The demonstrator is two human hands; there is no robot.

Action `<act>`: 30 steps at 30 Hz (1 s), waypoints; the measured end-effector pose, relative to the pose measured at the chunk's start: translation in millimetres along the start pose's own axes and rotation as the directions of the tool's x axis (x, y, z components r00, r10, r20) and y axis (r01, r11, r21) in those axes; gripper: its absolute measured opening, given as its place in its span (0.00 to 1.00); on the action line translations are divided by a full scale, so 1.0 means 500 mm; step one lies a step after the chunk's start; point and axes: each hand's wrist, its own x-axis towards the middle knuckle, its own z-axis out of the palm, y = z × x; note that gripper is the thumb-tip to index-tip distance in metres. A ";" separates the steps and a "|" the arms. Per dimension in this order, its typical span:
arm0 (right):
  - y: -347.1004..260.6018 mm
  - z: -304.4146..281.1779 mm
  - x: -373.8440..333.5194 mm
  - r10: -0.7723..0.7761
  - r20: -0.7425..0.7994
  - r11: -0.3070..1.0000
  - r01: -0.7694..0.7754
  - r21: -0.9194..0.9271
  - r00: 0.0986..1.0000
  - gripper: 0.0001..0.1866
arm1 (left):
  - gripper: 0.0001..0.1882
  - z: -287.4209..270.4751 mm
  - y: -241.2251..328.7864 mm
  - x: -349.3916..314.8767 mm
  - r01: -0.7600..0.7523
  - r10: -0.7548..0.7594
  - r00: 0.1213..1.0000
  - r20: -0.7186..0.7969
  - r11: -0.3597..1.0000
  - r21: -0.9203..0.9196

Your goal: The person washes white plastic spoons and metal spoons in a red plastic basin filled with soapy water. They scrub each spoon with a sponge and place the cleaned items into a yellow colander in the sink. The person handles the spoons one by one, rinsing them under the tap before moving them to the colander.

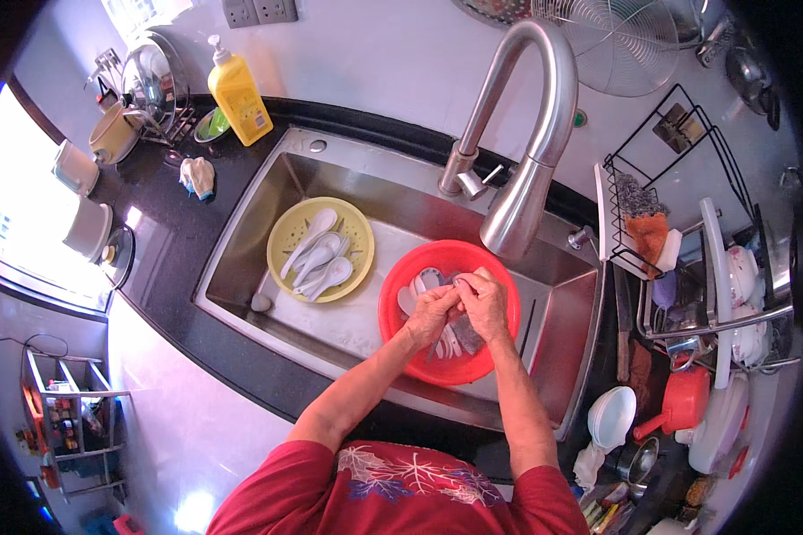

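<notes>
A red basin [387, 308] stands in the right part of the steel sink, with several white spoons [408, 300] in it. Over it my left hand [433, 315] and my right hand [485, 305] meet, fingers closed together. What they pinch between them is mostly hidden; only a small pale tip shows at the fingertips. Below my right hand is a greyish, cloth-like piece [467, 337]; whether I grip it I cannot tell. To the left, a yellow colander [362, 234] carries several more white spoons [316, 254].
A tall steel faucet [558, 116] arches over the sink [330, 352], its head close above the basin. A yellow pump bottle [241, 98] and a crumpled cloth [197, 176] sit on the dark counter at left. Dish racks, a red dipper [682, 399] and white bowls [612, 417] crowd the right.
</notes>
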 end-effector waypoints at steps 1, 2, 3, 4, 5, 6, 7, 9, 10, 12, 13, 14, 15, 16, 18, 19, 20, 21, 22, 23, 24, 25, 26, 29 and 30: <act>-0.008 -0.015 0.007 -0.058 -0.029 0.998 0.059 0.015 0.998 0.05 | 0.14 0.004 0.007 0.007 -0.023 0.022 0.999 0.028 0.998 0.060; -0.020 -0.033 0.014 -0.116 -0.058 0.993 0.118 0.028 0.992 0.05 | 0.14 0.008 0.015 0.014 -0.049 0.042 0.997 0.057 0.992 0.119; -0.049 -0.046 -0.011 -0.094 -0.113 0.993 0.101 0.060 0.989 0.05 | 0.14 0.006 0.019 -0.024 -0.009 0.001 0.999 0.038 0.976 0.216; -0.058 -0.083 -0.001 -0.093 -0.147 0.994 0.102 0.050 0.985 0.05 | 0.14 0.020 0.025 -0.023 -0.012 -0.005 0.998 0.059 0.957 0.288; -0.061 -0.118 0.006 -0.093 -0.180 0.994 0.102 0.041 0.979 0.05 | 0.14 0.033 0.025 -0.021 -0.018 -0.011 0.997 0.078 0.933 0.359; -0.062 -0.126 0.005 -0.112 -0.199 0.992 0.122 0.037 0.974 0.05 | 0.15 0.031 0.030 -0.026 0.027 -0.046 0.998 0.042 0.926 0.376; -0.061 -0.131 0.006 -0.131 -0.217 0.989 0.141 0.033 0.967 0.06 | 0.14 0.027 0.033 -0.029 0.040 -0.066 0.996 0.053 0.918 0.395; -0.062 -0.157 0.005 -0.111 -0.262 0.993 0.119 0.013 0.959 0.06 | 0.13 0.009 0.023 -0.031 0.065 -0.102 0.993 0.066 0.907 0.416; -0.065 -0.184 0.007 -0.079 -0.291 0.997 0.081 -0.008 0.953 0.06 | 0.13 -0.017 0.011 -0.032 0.072 -0.144 0.982 0.122 0.883 0.463; -0.062 -0.233 0.006 -0.068 -0.356 0.997 0.050 -0.060 0.932 0.07 | 0.13 -0.063 -0.014 -0.047 0.126 -0.255 0.962 0.095 0.728 0.674; -0.056 -0.251 0.004 -0.089 -0.389 0.994 0.059 -0.089 0.917 0.07 | 0.13 -0.096 -0.021 -0.057 0.152 -0.310 0.949 0.063 0.622 0.768; -0.048 -0.270 0.006 -0.055 -0.409 0.998 0.044 -0.037 0.911 0.07 | 0.16 -0.151 -0.038 -0.056 0.048 -0.309 0.946 0.101 0.437 0.898; -0.031 -0.289 0.003 -0.012 -0.435 1.000 0.018 0.008 0.900 0.08 | 0.18 -0.126 -0.033 -0.061 0.015 -0.154 0.988 0.024 0.246 0.969; -0.013 -0.297 -0.005 0.015 -0.446 1.000 -0.002 0.028 0.895 0.08 | 0.20 -0.071 -0.014 -0.073 0.017 0.011 1.000 -0.018 0.035 0.999; 0.011 -0.271 -0.016 0.062 -0.421 0.992 -0.101 -0.072 0.905 0.08 | 0.29 -0.043 0.005 -0.060 -0.042 0.117 0.992 0.048 -0.049 0.998; 0.014 -0.243 -0.017 0.112 -0.418 0.985 -0.158 -0.076 0.901 0.08 | 0.28 -0.030 0.008 -0.048 -0.107 0.111 0.988 0.105 0.011 0.994; 0.023 -0.210 -0.015 0.141 -0.428 0.990 -0.124 0.066 0.893 0.08 | 0.28 -0.015 0.007 -0.038 -0.171 0.108 0.981 0.163 0.071 0.983; 0.081 -0.184 -0.013 0.283 -0.431 0.939 -0.157 0.305 0.857 0.09 | 0.27 0.002 0.006 -0.029 -0.246 0.101 0.967 0.234 0.134 0.960; 0.080 -0.164 -0.010 0.349 -0.397 0.898 -0.180 0.402 0.849 0.09 | 0.23 0.002 0.005 -0.028 -0.182 0.031 0.983 0.180 0.268 0.946; 0.076 -0.139 -0.004 0.410 -0.358 0.846 -0.202 0.494 0.839 0.09 | 0.22 -0.007 0.012 -0.026 -0.145 0.061 0.989 0.135 0.236 0.961; 0.064 -0.116 -0.004 0.448 -0.283 0.792 -0.229 0.566 0.848 0.09 | 0.21 -0.026 0.022 -0.028 -0.104 0.087 0.992 0.087 0.206 0.973; 0.051 -0.102 -0.004 0.477 -0.215 0.736 -0.253 0.628 0.853 0.09 | 0.19 -0.044 0.033 -0.027 -0.070 0.113 0.992 0.050 0.178 0.982; 0.066 -0.076 -0.003 0.443 -0.165 0.728 -0.247 0.639 0.881 0.10 | 0.18 -0.073 0.044 -0.028 -0.067 0.185 0.982 0.026 0.219 0.973; 0.164 0.005 -0.031 0.468 0.070 0.727 -0.429 0.536 0.881 0.09 | 0.14 -0.148 0.119 -0.045 0.124 0.351 0.914 -0.205 0.239 0.963; 0.216 0.033 -0.046 0.456 0.167 0.776 -0.482 0.407 0.874 0.09 | 0.14 -0.202 0.134 -0.050 0.172 0.428 0.877 -0.219 0.147 0.974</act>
